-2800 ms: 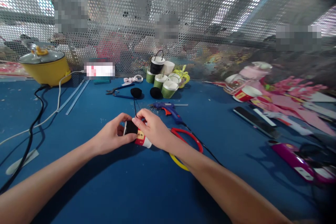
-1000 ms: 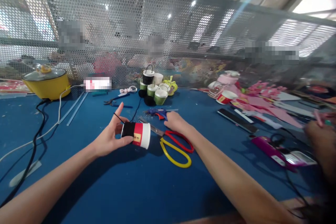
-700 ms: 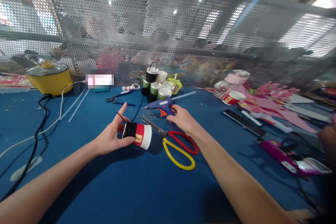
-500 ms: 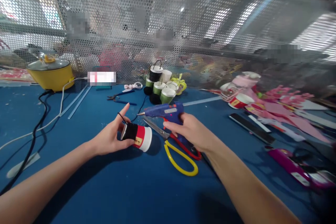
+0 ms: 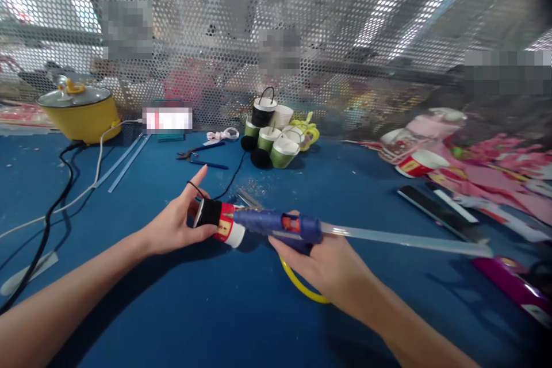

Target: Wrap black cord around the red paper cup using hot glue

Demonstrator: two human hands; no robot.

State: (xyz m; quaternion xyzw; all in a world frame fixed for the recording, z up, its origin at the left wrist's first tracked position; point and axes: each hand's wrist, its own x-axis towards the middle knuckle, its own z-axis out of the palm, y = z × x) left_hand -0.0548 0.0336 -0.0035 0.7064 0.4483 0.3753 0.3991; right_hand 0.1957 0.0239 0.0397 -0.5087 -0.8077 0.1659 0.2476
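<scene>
I have my left hand curled in a grip, its index finger raised; my right hand is clenched, both forearms slanting inward.

On my feed, I identify a yellow pot with a glass lid at far left, before a perforated screen. A black cable runs from the pot's base and crosses a pale flat piece. Two translucent strips lie side by side. I locate blue-handled pliers, handles spread, near a pale ribbon bundle. At right, I note a dark flat bar near a magenta case.
</scene>
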